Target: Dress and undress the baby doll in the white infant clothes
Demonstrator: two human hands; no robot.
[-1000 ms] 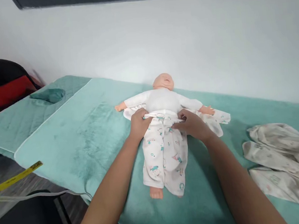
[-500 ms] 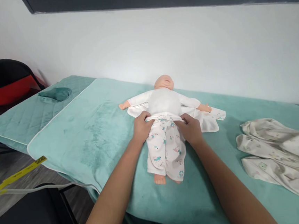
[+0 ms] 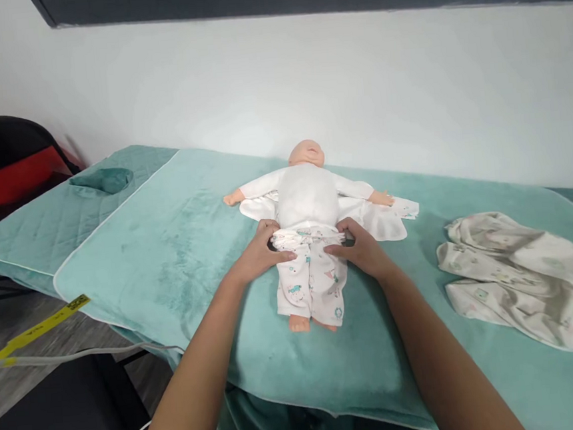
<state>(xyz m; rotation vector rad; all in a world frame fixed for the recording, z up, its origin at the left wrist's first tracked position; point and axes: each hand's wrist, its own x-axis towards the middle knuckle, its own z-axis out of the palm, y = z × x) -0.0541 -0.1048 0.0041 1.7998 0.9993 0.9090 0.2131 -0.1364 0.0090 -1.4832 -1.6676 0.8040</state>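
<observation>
A baby doll (image 3: 307,196) lies on its back, arms spread, its upper body in plain white. White printed pants (image 3: 310,283) cover its legs, with both feet showing below the cuffs. The waistband looks bunched. My left hand (image 3: 262,250) grips the pants at the left side of the waist, its thumb lying across the front. At the opposite side my right hand (image 3: 362,245) holds them the same way, fingertips partly hidden behind the cloth. Beneath the doll, a white printed garment (image 3: 372,217) spreads out to both sides.
A crumpled pale printed cloth (image 3: 523,281) lies on the right of the green covered bed (image 3: 169,252). The bed has a face hole (image 3: 105,180) at its left end. A wall (image 3: 254,77) stands behind it. Black chairs (image 3: 19,138) and a cable with a yellow tag (image 3: 45,326) are at left.
My thumbs have moved down from the waistband onto the front of the pants. The waistband sits lower and more gathered. The view has shifted slightly.
</observation>
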